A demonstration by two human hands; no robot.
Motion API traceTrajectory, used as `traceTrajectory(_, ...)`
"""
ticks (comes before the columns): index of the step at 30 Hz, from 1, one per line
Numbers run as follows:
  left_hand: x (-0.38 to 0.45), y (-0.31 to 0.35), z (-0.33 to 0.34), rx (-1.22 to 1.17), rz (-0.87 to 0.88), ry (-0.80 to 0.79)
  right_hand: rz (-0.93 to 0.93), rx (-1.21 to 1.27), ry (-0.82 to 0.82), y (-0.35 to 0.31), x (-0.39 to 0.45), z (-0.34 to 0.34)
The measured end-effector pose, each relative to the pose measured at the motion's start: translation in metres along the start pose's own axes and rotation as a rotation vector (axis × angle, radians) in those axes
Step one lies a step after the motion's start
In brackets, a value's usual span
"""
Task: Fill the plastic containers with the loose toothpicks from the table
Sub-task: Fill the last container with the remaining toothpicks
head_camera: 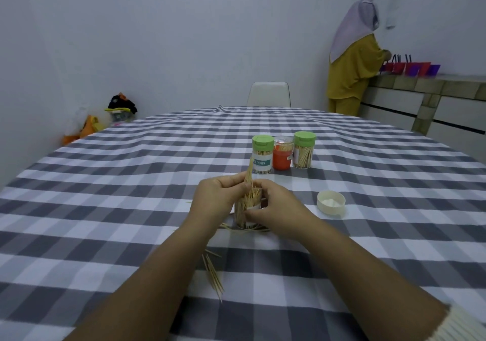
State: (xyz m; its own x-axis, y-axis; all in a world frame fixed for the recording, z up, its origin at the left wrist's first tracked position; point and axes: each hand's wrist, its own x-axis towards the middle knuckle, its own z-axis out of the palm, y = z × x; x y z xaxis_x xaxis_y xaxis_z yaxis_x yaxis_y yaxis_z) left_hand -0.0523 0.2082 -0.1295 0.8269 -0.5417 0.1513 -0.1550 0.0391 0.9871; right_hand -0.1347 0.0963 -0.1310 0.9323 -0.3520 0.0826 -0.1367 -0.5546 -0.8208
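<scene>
Head view: a clear open container (247, 213) is being steadied upright on the checked tablecloth (131, 209) by the right hand (273, 206), whose fingers are curled round its side. A bundle of toothpicks (248, 176) is being pinched by the left hand (218, 196) with its lower ends inside the container's mouth and its upper ends tilted up. Loose toothpicks (213, 272) are lying near the left forearm, and a few more at the container's base. A white lid (330, 204) is lying upside down to the right. Behind, two green-capped jars (262, 154) (304, 150) and an orange-labelled one (283, 152) are standing close together.
</scene>
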Motion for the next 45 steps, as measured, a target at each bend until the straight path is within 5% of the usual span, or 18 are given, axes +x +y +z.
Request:
traceTrajectory(14, 0.001, 0.007, -0.005, 0.454, 0.104, -0.043, 0.030, -0.140, -0.011, 0.000, 0.003, -0.001)
traceTrajectory(45, 0.003, 0.005, -0.009, 0.351, 0.190, 0.014, 0.073, 0.012, -0.057, 0.006, 0.006, -0.002)
